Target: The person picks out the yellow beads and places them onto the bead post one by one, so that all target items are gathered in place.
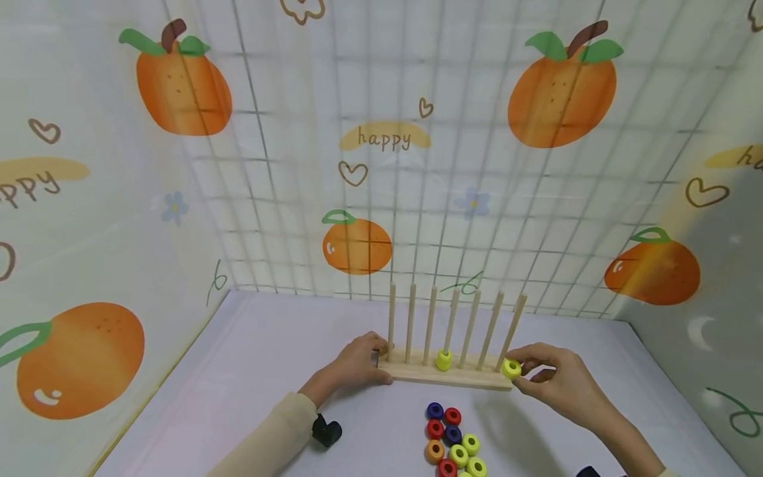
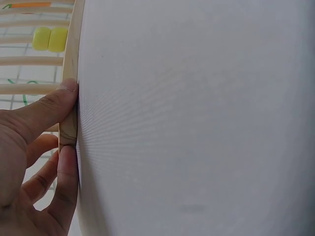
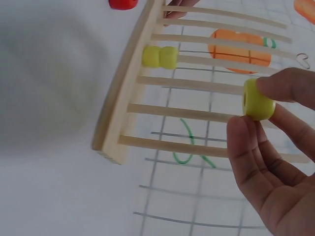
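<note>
A wooden peg rack [image 1: 441,377] with several upright pegs stands on the table. Its middle peg carries two stacked yellow beads [image 3: 160,57]. My left hand [image 1: 359,360] grips the rack's left end, thumb on the front face and fingers round the end, as the left wrist view shows. Between thumb and fingertips my right hand [image 1: 554,377] pinches a yellow bead [image 3: 259,100], held up beside the rack's right end with its hole showing. In the head view this bead overlaps the foot of the rightmost peg.
In front of the rack lies a cluster of loose beads: red [image 1: 452,416], dark blue [image 1: 453,434], orange [image 1: 434,451] and yellow [image 1: 458,455]. A black object [image 1: 326,430] is by the left sleeve. A printed curtain [image 1: 286,199] over a wire grid stands behind.
</note>
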`<action>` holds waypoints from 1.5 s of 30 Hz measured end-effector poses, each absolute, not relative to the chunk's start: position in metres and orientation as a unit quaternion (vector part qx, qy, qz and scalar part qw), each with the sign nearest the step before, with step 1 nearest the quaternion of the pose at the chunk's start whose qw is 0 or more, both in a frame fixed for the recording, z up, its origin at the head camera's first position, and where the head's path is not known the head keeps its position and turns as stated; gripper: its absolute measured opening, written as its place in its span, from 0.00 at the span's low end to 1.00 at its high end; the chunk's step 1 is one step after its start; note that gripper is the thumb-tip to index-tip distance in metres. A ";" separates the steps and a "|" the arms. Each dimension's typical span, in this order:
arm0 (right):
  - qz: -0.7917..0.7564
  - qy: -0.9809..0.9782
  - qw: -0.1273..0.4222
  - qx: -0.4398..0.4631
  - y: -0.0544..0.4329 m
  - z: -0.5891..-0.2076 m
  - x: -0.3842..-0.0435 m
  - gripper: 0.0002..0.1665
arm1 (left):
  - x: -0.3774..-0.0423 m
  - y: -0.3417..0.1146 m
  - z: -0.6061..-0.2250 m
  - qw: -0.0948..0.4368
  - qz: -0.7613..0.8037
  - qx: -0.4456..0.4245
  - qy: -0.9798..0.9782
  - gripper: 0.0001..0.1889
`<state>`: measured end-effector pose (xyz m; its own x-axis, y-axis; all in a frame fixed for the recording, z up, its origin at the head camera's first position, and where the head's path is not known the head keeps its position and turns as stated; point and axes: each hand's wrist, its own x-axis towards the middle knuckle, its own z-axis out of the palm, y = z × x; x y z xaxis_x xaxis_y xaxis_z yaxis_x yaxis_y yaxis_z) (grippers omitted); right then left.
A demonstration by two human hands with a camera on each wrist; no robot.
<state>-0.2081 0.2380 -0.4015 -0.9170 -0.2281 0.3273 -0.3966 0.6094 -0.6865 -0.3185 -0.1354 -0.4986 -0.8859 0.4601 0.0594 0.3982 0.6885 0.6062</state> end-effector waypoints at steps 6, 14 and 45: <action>0.397 -0.892 0.118 0.181 0.234 -0.392 -0.208 0.19 | -0.318 -0.136 -0.494 0.045 0.322 0.231 0.917 0.36; 0.379 -0.897 0.136 0.182 0.230 -0.386 -0.208 0.20 | -0.320 -0.137 -0.494 0.046 0.320 0.232 0.917 0.36; 0.359 -0.887 0.183 0.225 0.228 -0.369 -0.213 0.23 | -0.318 -0.136 -0.499 0.046 0.319 0.232 0.918 0.36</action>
<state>-0.2131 0.2276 -0.3691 -0.8317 -0.2675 0.4866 -0.5306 0.6409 -0.5547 -0.3179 -0.1361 -0.4993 -0.8879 0.4556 0.0640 0.3972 0.6888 0.6065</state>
